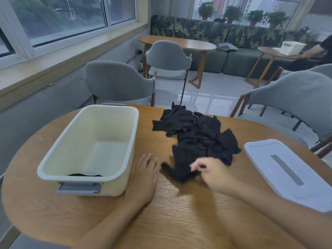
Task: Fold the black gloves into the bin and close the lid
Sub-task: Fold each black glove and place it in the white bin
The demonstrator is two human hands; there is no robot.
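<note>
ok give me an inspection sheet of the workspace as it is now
surface: round wooden table
job's things: open cream bin with something black at its near end; pile of black gloves beside it; white lid lying off, at right
clutter: nothing seen
grippers: left hand flat on the table by the bin; right hand pinching a glove, blurred
cables: nothing seen
surroundings: grey chairs, windows, sofa, potted plants, another person at a far table

One cream bin (89,144) on the table (179,212), one white lid (287,173), one heap of black gloves (199,137) too tangled to count. One dark piece (84,175) inside the bin. Three grey chairs (118,81) beyond, two hands (143,169) down.
</note>
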